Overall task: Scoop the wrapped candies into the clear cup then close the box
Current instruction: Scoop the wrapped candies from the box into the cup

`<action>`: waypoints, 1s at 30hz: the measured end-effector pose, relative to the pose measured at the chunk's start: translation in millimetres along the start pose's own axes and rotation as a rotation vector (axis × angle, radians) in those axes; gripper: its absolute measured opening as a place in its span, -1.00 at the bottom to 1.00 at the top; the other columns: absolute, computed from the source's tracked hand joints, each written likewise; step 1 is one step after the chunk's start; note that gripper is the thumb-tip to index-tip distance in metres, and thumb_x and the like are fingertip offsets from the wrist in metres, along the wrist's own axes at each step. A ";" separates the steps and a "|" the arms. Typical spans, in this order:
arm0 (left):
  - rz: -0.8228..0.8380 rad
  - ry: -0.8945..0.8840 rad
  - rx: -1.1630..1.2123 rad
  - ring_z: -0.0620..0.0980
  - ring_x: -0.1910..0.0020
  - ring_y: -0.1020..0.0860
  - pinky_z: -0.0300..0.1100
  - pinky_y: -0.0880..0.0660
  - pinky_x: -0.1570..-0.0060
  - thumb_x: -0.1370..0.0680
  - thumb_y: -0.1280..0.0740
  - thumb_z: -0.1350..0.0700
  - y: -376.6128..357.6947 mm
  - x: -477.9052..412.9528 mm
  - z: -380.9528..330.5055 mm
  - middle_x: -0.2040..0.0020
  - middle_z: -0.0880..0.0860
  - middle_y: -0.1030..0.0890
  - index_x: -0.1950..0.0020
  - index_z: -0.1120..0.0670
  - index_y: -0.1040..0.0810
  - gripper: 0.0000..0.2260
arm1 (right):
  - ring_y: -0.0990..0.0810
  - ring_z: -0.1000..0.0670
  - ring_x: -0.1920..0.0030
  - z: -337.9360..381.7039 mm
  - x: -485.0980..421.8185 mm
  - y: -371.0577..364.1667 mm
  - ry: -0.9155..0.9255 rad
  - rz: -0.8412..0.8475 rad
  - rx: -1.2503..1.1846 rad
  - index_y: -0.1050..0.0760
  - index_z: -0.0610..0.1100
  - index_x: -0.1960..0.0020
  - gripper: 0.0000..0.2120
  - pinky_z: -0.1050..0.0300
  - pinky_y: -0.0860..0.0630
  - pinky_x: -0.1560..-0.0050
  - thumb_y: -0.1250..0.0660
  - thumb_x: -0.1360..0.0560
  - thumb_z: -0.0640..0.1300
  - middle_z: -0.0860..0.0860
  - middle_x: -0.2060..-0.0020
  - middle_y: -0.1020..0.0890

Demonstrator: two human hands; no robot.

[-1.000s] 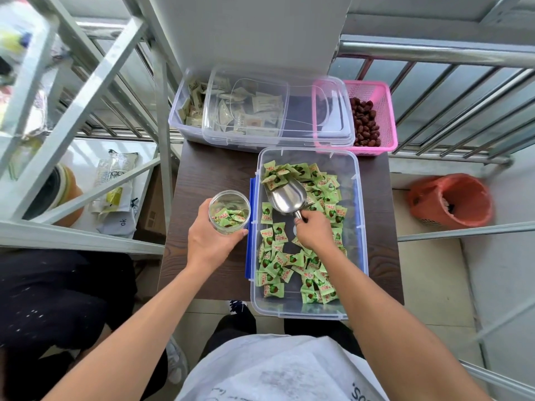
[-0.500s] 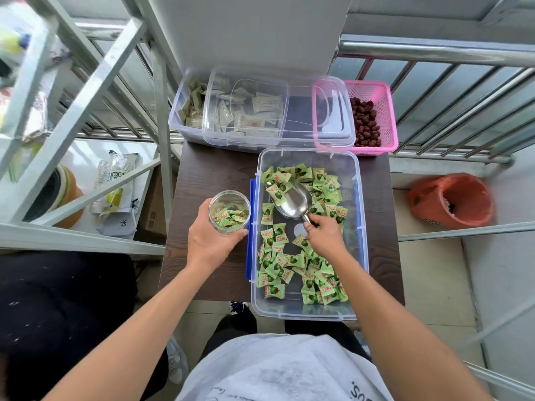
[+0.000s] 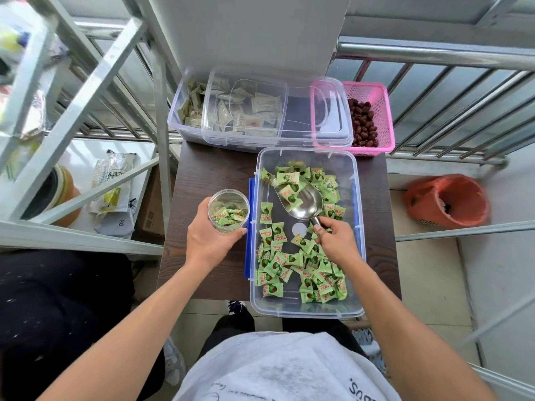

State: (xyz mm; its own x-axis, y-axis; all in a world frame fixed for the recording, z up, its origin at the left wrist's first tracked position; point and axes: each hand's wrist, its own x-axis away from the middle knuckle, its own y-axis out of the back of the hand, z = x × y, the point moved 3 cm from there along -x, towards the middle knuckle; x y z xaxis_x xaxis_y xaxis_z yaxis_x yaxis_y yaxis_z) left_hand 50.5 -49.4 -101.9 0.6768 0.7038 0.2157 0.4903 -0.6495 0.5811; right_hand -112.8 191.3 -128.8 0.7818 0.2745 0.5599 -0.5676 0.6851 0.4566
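A clear plastic box [image 3: 359, 227] with blue side clips lies open on the dark table [image 3: 211, 175]. Many green wrapped candies [image 3: 292, 261] cover its floor. My right hand [image 3: 337, 241] is inside the box, shut on the handle of a metal scoop [image 3: 301, 202]. The scoop's mouth points to the far left corner and holds a few candies. My left hand [image 3: 207, 238] grips the clear cup [image 3: 228, 211], just left of the box. The cup has several candies at its bottom.
The clear lid [image 3: 315, 117] rests across a second clear box [image 3: 185, 117] of pale sachets and a pink basket [image 3: 382, 114] of red dates at the table's back. Metal rails stand left and right. An orange bin [image 3: 445, 201] sits on the floor at right.
The scoop has pushed toward the far left of the box and taken up a few candies. My right hand shifted slightly right and nearer. The cup hand stayed put.
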 end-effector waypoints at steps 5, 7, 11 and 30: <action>0.000 -0.002 0.002 -0.09 -0.15 -0.56 -0.15 -0.50 -0.20 -0.25 -0.69 -0.02 -0.1 0.4 1.6 -0.10 -0.17 -0.58 -0.29 -0.21 -0.35 -0.26 | -0.51 -0.02 0.23 -0.7 5.3 2.8 0.007 0.006 -0.004 -0.58 -0.09 -0.31 -0.72 0.08 -0.44 0.29 -0.27 -0.62 -0.21 -0.01 0.23 -0.61; 0.002 -0.003 0.003 -0.09 -0.15 -0.56 -0.15 -0.50 -0.20 -0.25 -0.69 -0.02 -0.5 0.0 2.3 -0.11 -0.17 -0.58 -0.29 -0.20 -0.36 -0.26 | -0.51 -0.03 0.22 -0.9 7.4 3.7 0.001 0.008 -0.005 -0.58 -0.10 -0.31 -0.71 0.05 -0.45 0.25 -0.28 -0.62 -0.22 -0.03 0.20 -0.62; -0.005 0.007 0.011 -0.09 -0.15 -0.56 -0.21 -0.45 -0.18 -0.25 -0.69 -0.01 -0.7 -0.1 3.1 -0.10 -0.17 -0.58 -0.34 -0.16 -0.38 -0.24 | -0.53 -0.02 0.23 5.5 12.1 10.4 0.039 0.026 0.029 -0.59 -0.12 -0.30 -0.72 0.03 -0.49 0.20 -0.30 -0.61 -0.23 0.04 0.22 -0.62; 0.024 -0.086 0.022 -0.21 -0.14 -0.58 -0.05 -0.57 -0.18 -0.28 -0.68 0.00 4.8 8.3 -2.1 -0.13 -0.26 -0.60 -0.31 -0.22 -0.40 -0.29 | -0.37 0.03 0.44 138.8 76.8 47.3 0.333 0.396 0.539 -0.69 -0.10 0.08 -0.82 0.13 -0.35 0.39 -0.33 -0.59 -0.12 -0.06 0.42 -0.56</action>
State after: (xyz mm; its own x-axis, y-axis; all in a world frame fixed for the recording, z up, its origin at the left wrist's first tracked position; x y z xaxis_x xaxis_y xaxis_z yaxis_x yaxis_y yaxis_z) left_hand 57.3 -46.1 -95.6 0.7326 0.6614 0.1608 0.4846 -0.6727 0.5591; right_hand -115.4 151.1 31.8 0.4810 0.6806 0.5527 -0.8036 0.0900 0.5884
